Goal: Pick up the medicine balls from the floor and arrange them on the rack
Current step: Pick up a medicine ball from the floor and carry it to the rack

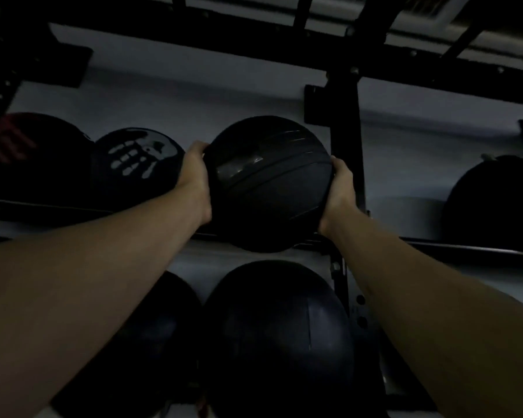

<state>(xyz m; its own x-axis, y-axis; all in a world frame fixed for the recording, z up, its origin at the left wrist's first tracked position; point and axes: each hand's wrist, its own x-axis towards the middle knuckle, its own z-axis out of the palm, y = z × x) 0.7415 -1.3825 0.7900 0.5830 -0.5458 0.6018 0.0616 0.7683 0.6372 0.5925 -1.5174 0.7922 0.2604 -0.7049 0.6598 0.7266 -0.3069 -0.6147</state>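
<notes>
A black grooved medicine ball (269, 184) is at the level of the rack's upper shelf rail (465, 248), held between both hands. My left hand (195, 182) presses its left side and my right hand (340, 193) grips its right side. To its left on the same shelf sit a ball with white handprints (133, 164) and a dark ball with red markings (18, 152). Whether the held ball rests on the rail I cannot tell.
Below, two large dark balls (281, 342) (154, 342) sit on the lower shelf. A black upright post (344, 140) stands just right of the held ball. Another dark ball (495, 203) is at the far right. The scene is dim.
</notes>
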